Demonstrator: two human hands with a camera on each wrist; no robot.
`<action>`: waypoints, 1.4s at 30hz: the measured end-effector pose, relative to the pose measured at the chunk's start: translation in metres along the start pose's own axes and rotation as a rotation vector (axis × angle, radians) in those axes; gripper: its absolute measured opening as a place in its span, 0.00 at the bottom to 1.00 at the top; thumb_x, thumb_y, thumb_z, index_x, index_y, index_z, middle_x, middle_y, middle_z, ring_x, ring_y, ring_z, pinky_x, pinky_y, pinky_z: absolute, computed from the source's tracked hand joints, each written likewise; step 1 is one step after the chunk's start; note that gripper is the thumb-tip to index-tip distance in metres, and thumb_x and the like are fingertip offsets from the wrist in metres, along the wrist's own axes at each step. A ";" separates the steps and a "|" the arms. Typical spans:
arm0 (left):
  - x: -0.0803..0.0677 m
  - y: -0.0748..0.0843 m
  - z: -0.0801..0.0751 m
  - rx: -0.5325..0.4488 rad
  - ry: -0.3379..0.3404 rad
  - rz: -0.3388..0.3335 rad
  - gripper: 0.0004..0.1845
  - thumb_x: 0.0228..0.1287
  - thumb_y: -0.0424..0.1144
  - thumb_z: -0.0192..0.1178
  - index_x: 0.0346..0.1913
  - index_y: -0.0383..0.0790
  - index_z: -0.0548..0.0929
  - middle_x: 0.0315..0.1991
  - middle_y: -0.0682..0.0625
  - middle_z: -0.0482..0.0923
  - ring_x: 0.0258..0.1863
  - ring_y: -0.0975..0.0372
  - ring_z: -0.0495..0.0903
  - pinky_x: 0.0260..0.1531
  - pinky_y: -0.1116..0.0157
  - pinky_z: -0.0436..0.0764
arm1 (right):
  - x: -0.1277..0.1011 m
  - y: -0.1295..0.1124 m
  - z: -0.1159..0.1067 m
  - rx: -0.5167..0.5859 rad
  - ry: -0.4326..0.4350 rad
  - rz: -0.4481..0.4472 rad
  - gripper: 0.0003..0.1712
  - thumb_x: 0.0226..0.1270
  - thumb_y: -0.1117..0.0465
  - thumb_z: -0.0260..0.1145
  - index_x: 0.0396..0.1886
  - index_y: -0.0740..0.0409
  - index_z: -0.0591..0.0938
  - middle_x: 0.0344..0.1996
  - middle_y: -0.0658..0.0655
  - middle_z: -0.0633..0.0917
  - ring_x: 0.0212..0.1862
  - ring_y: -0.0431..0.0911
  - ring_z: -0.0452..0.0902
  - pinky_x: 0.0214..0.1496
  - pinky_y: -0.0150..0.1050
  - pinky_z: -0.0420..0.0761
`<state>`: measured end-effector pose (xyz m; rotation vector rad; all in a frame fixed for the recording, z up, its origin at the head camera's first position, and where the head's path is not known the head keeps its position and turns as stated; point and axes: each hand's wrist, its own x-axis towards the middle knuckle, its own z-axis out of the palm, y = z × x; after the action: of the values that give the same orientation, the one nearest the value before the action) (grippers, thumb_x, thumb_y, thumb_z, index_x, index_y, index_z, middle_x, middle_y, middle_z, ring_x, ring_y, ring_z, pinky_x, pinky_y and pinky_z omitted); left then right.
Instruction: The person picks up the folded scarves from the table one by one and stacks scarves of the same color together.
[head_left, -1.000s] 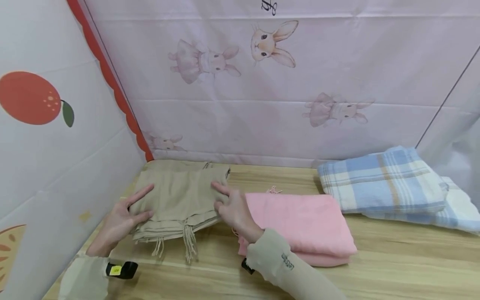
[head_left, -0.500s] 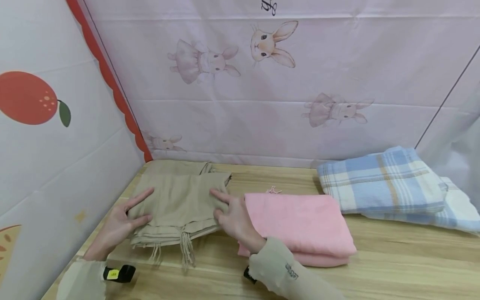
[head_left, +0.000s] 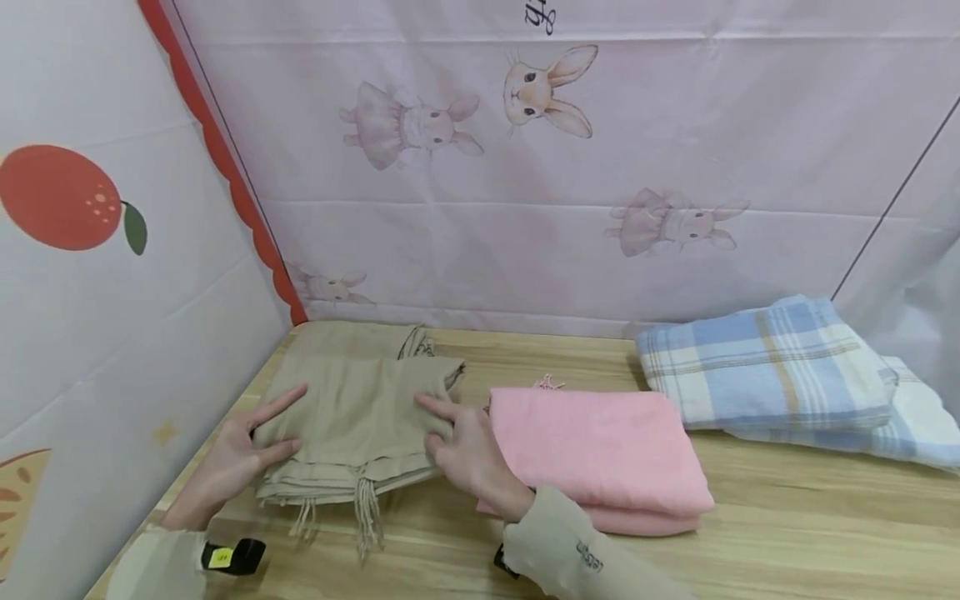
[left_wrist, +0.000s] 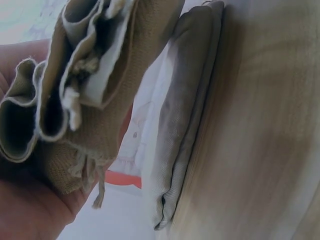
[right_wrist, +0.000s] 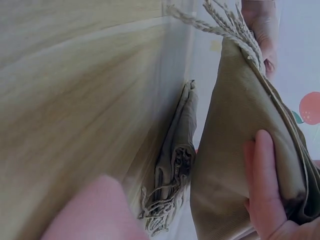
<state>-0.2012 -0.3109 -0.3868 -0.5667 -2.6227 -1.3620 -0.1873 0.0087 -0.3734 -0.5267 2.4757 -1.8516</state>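
Observation:
A folded beige fringed scarf (head_left: 352, 408) is held between my two hands over the left end of the wooden table (head_left: 787, 525). My left hand (head_left: 240, 446) grips its left side, fingers spread on top. My right hand (head_left: 453, 437) grips its right side with fingers (right_wrist: 262, 185) pressed on the cloth. In the left wrist view the scarf's folded layers (left_wrist: 85, 90) rest against my palm (left_wrist: 25, 210), off the table. A second folded beige scarf (head_left: 352, 337) lies flat behind it, near the back wall, also seen in the wrist views (left_wrist: 185, 125) (right_wrist: 175, 155).
A folded pink towel (head_left: 600, 442) lies just right of my right hand. A folded blue plaid cloth (head_left: 757, 358) sits at the back right. Printed fabric walls close the table at the left (head_left: 112, 292) and back. Bare wood shows along the front.
Both hands have drawn the top beige scarf toward me and slightly left, uncovering more of the second beige scarf behind it.

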 end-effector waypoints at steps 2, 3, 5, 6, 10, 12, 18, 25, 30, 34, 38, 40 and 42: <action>0.000 0.000 0.000 0.005 -0.006 -0.004 0.39 0.63 0.27 0.68 0.77 0.40 0.66 0.75 0.39 0.62 0.75 0.56 0.54 0.53 0.85 0.61 | 0.000 0.000 -0.001 -0.012 -0.009 -0.011 0.33 0.62 0.80 0.58 0.68 0.61 0.77 0.72 0.62 0.70 0.10 0.34 0.55 0.11 0.27 0.61; 0.000 0.000 0.000 0.005 -0.011 -0.009 0.39 0.63 0.27 0.68 0.77 0.40 0.66 0.75 0.39 0.61 0.75 0.51 0.54 0.54 0.85 0.60 | -0.001 0.001 -0.001 -0.015 -0.015 -0.012 0.33 0.61 0.80 0.58 0.68 0.61 0.77 0.72 0.62 0.70 0.10 0.34 0.55 0.11 0.27 0.61; -0.001 0.000 0.001 0.005 -0.018 -0.022 0.39 0.64 0.28 0.68 0.77 0.41 0.66 0.75 0.38 0.60 0.75 0.48 0.53 0.53 0.85 0.61 | -0.002 0.001 -0.002 -0.023 -0.023 -0.015 0.33 0.61 0.79 0.58 0.68 0.62 0.77 0.72 0.62 0.70 0.10 0.34 0.55 0.11 0.26 0.61; -0.001 0.000 0.001 0.007 -0.025 -0.033 0.40 0.64 0.29 0.68 0.78 0.42 0.65 0.76 0.37 0.59 0.74 0.43 0.52 0.53 0.86 0.60 | -0.002 0.001 -0.002 -0.021 -0.026 -0.011 0.33 0.61 0.79 0.58 0.68 0.62 0.77 0.72 0.62 0.69 0.10 0.34 0.55 0.11 0.26 0.61; -0.001 -0.002 0.002 0.007 -0.035 -0.040 0.39 0.65 0.30 0.67 0.78 0.43 0.65 0.76 0.39 0.60 0.74 0.49 0.55 0.51 0.84 0.61 | -0.005 0.003 -0.001 -0.023 -0.019 -0.002 0.34 0.61 0.79 0.58 0.68 0.62 0.77 0.71 0.62 0.71 0.10 0.34 0.55 0.10 0.26 0.60; -0.001 -0.002 0.003 0.012 -0.041 -0.041 0.39 0.65 0.30 0.67 0.78 0.43 0.65 0.76 0.40 0.61 0.73 0.52 0.56 0.51 0.84 0.62 | -0.006 0.004 -0.001 -0.020 -0.018 0.003 0.34 0.61 0.79 0.59 0.68 0.61 0.77 0.71 0.62 0.71 0.10 0.34 0.55 0.10 0.27 0.60; -0.002 -0.002 0.002 0.018 -0.065 -0.053 0.39 0.65 0.32 0.68 0.78 0.44 0.66 0.76 0.41 0.61 0.75 0.50 0.54 0.54 0.84 0.61 | -0.009 0.006 -0.001 -0.040 -0.034 -0.036 0.33 0.59 0.80 0.59 0.67 0.65 0.77 0.69 0.65 0.72 0.10 0.32 0.54 0.11 0.26 0.61; -0.007 -0.004 0.005 0.002 -0.064 -0.037 0.38 0.65 0.31 0.68 0.77 0.43 0.67 0.75 0.42 0.64 0.65 0.77 0.61 0.50 0.81 0.64 | -0.013 0.009 0.000 -0.082 -0.046 -0.066 0.33 0.56 0.80 0.59 0.65 0.67 0.79 0.67 0.68 0.74 0.09 0.31 0.53 0.11 0.27 0.61; -0.010 -0.006 0.005 -0.019 -0.070 -0.028 0.37 0.65 0.31 0.68 0.76 0.42 0.67 0.74 0.46 0.65 0.61 0.80 0.64 0.50 0.80 0.66 | -0.017 0.009 0.000 -0.086 -0.047 -0.078 0.32 0.56 0.79 0.59 0.64 0.67 0.79 0.66 0.69 0.74 0.09 0.30 0.51 0.10 0.26 0.59; -0.012 -0.009 0.003 -0.011 -0.102 -0.085 0.39 0.65 0.33 0.68 0.77 0.46 0.67 0.75 0.42 0.62 0.75 0.62 0.55 0.64 0.72 0.63 | -0.021 0.012 0.001 -0.072 -0.064 -0.062 0.32 0.57 0.79 0.60 0.64 0.67 0.79 0.66 0.69 0.74 0.09 0.30 0.52 0.10 0.26 0.59; -0.013 -0.014 0.006 0.012 -0.128 -0.116 0.39 0.64 0.33 0.68 0.77 0.43 0.66 0.75 0.39 0.61 0.74 0.40 0.53 0.67 0.64 0.63 | -0.023 0.016 0.003 -0.073 -0.085 -0.048 0.31 0.57 0.79 0.60 0.65 0.70 0.78 0.65 0.71 0.74 0.09 0.30 0.55 0.10 0.26 0.60; -0.012 -0.016 0.007 0.030 -0.134 -0.132 0.39 0.64 0.32 0.68 0.77 0.42 0.67 0.75 0.38 0.62 0.73 0.42 0.56 0.63 0.66 0.66 | -0.023 0.017 0.004 -0.058 -0.106 -0.019 0.32 0.58 0.79 0.60 0.66 0.70 0.76 0.66 0.72 0.73 0.09 0.33 0.61 0.09 0.27 0.63; -0.010 -0.017 0.009 0.033 -0.133 -0.155 0.39 0.64 0.32 0.68 0.77 0.41 0.67 0.74 0.36 0.61 0.63 0.52 0.72 0.51 0.72 0.73 | -0.023 0.018 0.004 -0.055 -0.124 0.009 0.32 0.59 0.79 0.59 0.67 0.71 0.75 0.67 0.73 0.72 0.10 0.35 0.66 0.10 0.28 0.65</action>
<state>-0.1979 -0.3155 -0.4076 -0.4741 -2.8435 -1.3639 -0.1693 0.0153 -0.3961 -0.6116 2.4503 -1.6962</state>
